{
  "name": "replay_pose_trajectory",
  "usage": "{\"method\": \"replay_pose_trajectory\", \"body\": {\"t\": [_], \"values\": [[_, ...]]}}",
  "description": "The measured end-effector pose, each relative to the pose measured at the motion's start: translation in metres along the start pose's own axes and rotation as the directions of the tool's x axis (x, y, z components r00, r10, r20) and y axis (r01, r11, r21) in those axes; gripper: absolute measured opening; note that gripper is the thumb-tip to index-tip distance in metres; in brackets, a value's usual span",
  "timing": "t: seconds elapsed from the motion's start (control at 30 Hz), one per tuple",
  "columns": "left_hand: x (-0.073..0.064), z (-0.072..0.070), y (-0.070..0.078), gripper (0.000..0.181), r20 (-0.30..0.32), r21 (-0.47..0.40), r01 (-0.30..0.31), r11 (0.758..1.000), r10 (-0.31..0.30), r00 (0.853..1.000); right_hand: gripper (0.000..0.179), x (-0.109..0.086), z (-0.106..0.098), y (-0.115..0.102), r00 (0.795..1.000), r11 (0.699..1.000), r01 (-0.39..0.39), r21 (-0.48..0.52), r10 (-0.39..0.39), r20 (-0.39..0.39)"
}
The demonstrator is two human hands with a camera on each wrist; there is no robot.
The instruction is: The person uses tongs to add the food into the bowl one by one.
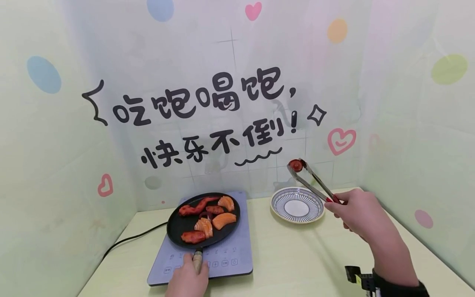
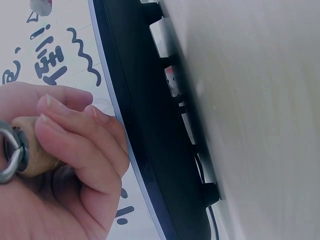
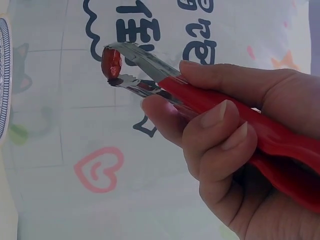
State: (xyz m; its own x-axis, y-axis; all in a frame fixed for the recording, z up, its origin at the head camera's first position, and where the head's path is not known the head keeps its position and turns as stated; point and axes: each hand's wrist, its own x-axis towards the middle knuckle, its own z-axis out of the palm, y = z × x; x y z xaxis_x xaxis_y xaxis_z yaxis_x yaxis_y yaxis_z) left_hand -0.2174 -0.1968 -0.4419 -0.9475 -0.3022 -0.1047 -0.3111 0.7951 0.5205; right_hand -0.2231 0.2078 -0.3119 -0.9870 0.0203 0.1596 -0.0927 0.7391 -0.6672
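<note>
My left hand (image 1: pixel 188 279) grips the wooden handle (image 1: pixel 198 261) of a black frying pan (image 1: pixel 172 229). In the left wrist view, the fingers (image 2: pixel 82 145) curl round that handle, whose end carries a metal ring (image 2: pixel 12 152). Inside the pan lie several orange, white-striped salmon pieces (image 1: pixel 224 220) and dark red glazed meat pieces (image 1: pixel 193 236). My right hand (image 1: pixel 358 212) holds metal tongs (image 1: pixel 313 186) with red handles (image 3: pixel 220 102). Between the tong tips sits a small, round, glossy red-brown piece of food (image 1: pixel 295 165), raised above and behind the patterned plate (image 1: pixel 297 209).
Under the pan is a lavender induction cooker (image 1: pixel 241 243), its black cord (image 1: pixel 137 236) running left. The plate stands to its right on the pale table (image 1: pixel 282 260). Printed wall sheets (image 1: pixel 245 49) enclose the back and both sides.
</note>
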Motion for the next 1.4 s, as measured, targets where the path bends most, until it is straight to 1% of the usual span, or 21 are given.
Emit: {"method": "replay_pose_trajectory", "body": {"t": [0.13,0.27,0.43,0.7,0.8,0.93,1.1,1.3,1.4], "values": [[0.001,0.001,0.0,0.065,-0.003,0.001,0.01,1.0,-0.01,1.0,0.03,-0.004,-0.003,-0.002,1.0,1.0,-0.009,0.008,0.009,0.01],[0.001,0.002,-0.001,0.065,-0.005,0.006,0.016,1.0,-0.016,1.0,0.029,-0.005,-0.004,-0.003,1.0,1.0,-0.003,0.02,0.003,0.014],[0.001,0.002,-0.001,0.064,-0.012,0.001,0.008,1.0,-0.008,1.0,0.027,-0.006,-0.003,-0.003,1.0,1.0,0.003,0.022,-0.003,0.011],[-0.001,0.0,0.002,0.065,-0.004,-0.003,0.019,1.0,-0.019,1.0,0.029,-0.006,-0.001,-0.006,1.0,1.0,0.004,0.015,-0.004,-0.006],[-0.001,0.0,0.002,0.067,0.005,-0.005,0.026,1.0,-0.026,1.0,0.027,-0.006,0.0,-0.008,1.0,1.0,0.015,0.017,-0.015,-0.014],[-0.001,-0.001,0.003,0.068,0.013,0.001,0.035,0.999,-0.035,0.999,0.023,-0.007,0.004,-0.013,0.999,0.998,0.044,0.044,-0.043,-0.017],[-0.002,-0.002,0.004,0.069,0.015,0.006,0.043,0.999,-0.043,0.999,0.021,-0.009,0.01,-0.02,0.998,0.995,0.061,0.073,-0.062,0.0],[-0.003,-0.002,0.004,0.066,0.01,0.001,0.04,0.999,-0.04,0.999,0.025,-0.01,0.018,-0.029,0.997,0.992,0.066,0.105,-0.07,0.04],[-0.003,-0.002,0.004,0.065,0.008,0.002,0.038,0.999,-0.038,0.999,0.023,-0.01,0.023,-0.034,0.996,0.991,0.065,0.117,-0.072,0.06]]}}
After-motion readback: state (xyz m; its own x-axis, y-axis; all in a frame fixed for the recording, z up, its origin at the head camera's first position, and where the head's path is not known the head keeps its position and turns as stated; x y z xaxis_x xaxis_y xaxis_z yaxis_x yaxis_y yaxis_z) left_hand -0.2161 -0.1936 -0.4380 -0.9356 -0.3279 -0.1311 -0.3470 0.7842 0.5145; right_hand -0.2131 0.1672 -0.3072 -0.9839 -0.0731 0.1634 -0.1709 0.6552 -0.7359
